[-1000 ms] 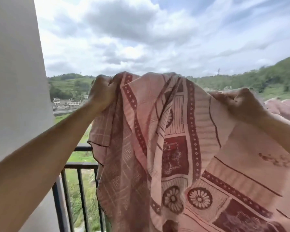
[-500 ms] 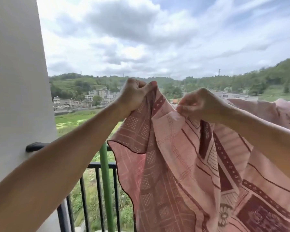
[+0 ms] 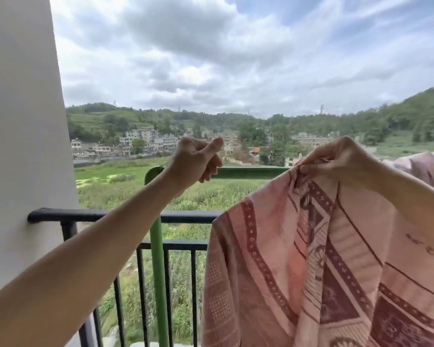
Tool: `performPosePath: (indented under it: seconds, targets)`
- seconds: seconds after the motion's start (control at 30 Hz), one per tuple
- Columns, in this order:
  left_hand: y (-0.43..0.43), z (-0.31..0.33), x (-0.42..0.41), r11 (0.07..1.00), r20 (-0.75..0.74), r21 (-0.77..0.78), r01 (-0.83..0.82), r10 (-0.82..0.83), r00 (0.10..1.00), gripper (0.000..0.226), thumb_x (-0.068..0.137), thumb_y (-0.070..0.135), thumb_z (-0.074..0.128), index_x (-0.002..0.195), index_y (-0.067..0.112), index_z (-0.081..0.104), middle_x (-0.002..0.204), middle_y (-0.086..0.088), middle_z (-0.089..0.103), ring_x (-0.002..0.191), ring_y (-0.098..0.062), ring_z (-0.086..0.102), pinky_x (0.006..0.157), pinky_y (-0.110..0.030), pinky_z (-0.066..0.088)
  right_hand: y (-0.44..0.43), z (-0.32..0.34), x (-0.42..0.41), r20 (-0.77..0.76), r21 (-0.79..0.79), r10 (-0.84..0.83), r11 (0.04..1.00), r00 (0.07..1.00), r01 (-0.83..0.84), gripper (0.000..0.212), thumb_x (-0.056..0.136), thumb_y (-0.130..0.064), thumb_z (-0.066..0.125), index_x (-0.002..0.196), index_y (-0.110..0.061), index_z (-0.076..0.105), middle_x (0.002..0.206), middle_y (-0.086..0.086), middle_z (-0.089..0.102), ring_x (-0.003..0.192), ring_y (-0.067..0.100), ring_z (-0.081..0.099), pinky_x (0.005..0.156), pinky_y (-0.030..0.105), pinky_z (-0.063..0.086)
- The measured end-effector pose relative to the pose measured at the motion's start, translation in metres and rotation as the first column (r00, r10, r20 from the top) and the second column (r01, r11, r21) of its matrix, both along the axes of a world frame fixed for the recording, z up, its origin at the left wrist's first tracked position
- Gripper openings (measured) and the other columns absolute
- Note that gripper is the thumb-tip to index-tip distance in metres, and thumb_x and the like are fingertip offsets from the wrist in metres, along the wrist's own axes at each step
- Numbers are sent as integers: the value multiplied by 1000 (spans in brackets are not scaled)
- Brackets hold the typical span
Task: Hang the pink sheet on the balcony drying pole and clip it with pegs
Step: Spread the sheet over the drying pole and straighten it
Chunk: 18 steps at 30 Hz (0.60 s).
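The sheet [image 3: 298, 259] hangs bunched in front of the pole [image 3: 248, 172], this part not yet over it. The right hand [image 3: 336, 159], level with the pole, pinches its top edge. The left hand [image 3: 196, 159], before the pole's left end, is curled on nothing. The step looks like spreading the edge, so the left hand probably needs a fresh hold.

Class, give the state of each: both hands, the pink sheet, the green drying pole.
left hand: raised, fingers curled, holding nothing.
right hand: pinches the pink sheet by its top edge.
pink sheet: hangs gathered from the right hand, no peg visible.
green drying pole: horizontal, bare between the hands.
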<state>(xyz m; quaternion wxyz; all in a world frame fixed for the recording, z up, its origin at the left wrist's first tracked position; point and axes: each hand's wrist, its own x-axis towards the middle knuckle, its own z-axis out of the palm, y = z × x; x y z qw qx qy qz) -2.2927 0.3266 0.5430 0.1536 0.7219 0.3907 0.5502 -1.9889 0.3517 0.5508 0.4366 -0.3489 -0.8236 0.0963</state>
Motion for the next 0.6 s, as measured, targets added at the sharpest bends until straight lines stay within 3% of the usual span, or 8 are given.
performPosePath:
  seconds: [0.07,0.13,0.23,0.3,0.37,0.47,0.53,0.6]
  targets:
    - [4,-7,-1,968,-74,189,-168,185,980,36,94,26,57,70,-1,66,56,-6,62,42,-12,50,46,-18,43,-2,5,21,-132,-137,61,987,989,-79,13,70,-16,81,80,-10,76,77,8,75,65,20,71,58,25,59]
    - [3,-10,14,918,-170,311,-248,310,935,25,91,23,61,80,3,68,74,-5,64,61,-9,54,60,-15,41,0,10,39,-268,-292,121,935,956,-200,39,53,-30,92,82,-9,76,85,17,73,70,27,71,66,33,60]
    - [3,-17,51,888,-313,424,-179,330,891,12,88,20,65,88,9,69,95,-1,62,90,-11,52,78,-20,37,-9,17,58,-355,-385,231,847,906,-367,51,37,-33,97,77,-8,77,92,17,73,79,26,71,76,36,59]
    - [4,-31,81,848,-419,524,-78,336,843,9,84,20,69,84,11,70,94,-1,61,93,-13,50,83,-26,41,-22,19,67,-179,-389,198,886,964,-254,49,41,-38,94,76,-8,78,103,13,73,95,22,70,85,36,57]
    - [7,-46,107,795,-468,606,-5,361,807,8,81,18,72,79,10,69,90,-1,62,90,-16,50,81,-28,44,-30,17,80,19,-309,-1,951,1000,7,41,52,-46,88,78,-16,79,107,-2,73,102,11,67,89,34,54]
    - [14,-59,134,748,-465,663,25,385,797,11,82,18,69,77,8,69,85,-2,62,87,-18,52,79,-30,47,-34,6,102,95,-87,-271,956,958,279,45,55,-64,79,81,-28,77,93,-13,74,88,2,66,78,20,52]
    - [18,-63,150,784,-469,620,24,346,812,14,86,18,65,80,7,71,82,-2,65,81,-17,56,76,-32,50,-32,-2,116,59,-8,-327,945,943,328,33,63,-50,81,84,-25,75,84,-9,73,81,3,67,70,10,50]
    - [13,-61,169,923,-439,384,23,161,884,17,89,21,62,88,7,73,85,-4,72,74,-15,63,67,-33,55,-31,-5,126,52,66,-370,928,928,367,9,78,-20,77,87,-20,76,82,-8,73,77,3,67,68,7,49]
